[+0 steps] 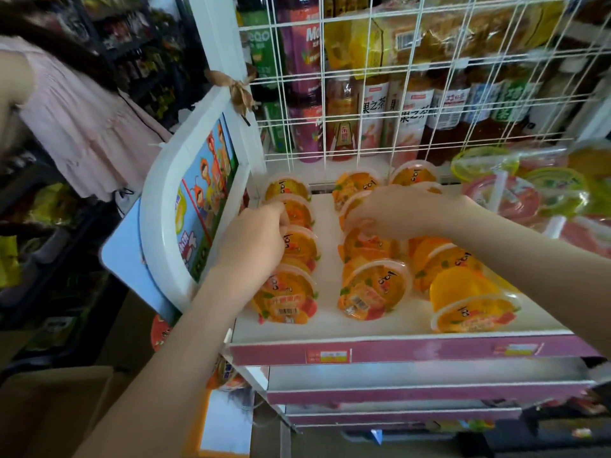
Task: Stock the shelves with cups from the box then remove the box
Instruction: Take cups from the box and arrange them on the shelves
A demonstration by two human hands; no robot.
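Your left hand point(254, 233) grips a cup point(299, 211), your right hand point(396, 209) curls over another beneath it; likely light, slick plastic, so take the rim.

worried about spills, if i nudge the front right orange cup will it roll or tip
It may well roll: the front right cup lies tilted on its rounded side on the smooth shelf. It looks stiff, clear plastic, probably sealed.

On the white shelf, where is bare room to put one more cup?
A bare lane runs between the left cup row and the middle cup row; another along the shelf front. The pink cups at right are crowded.
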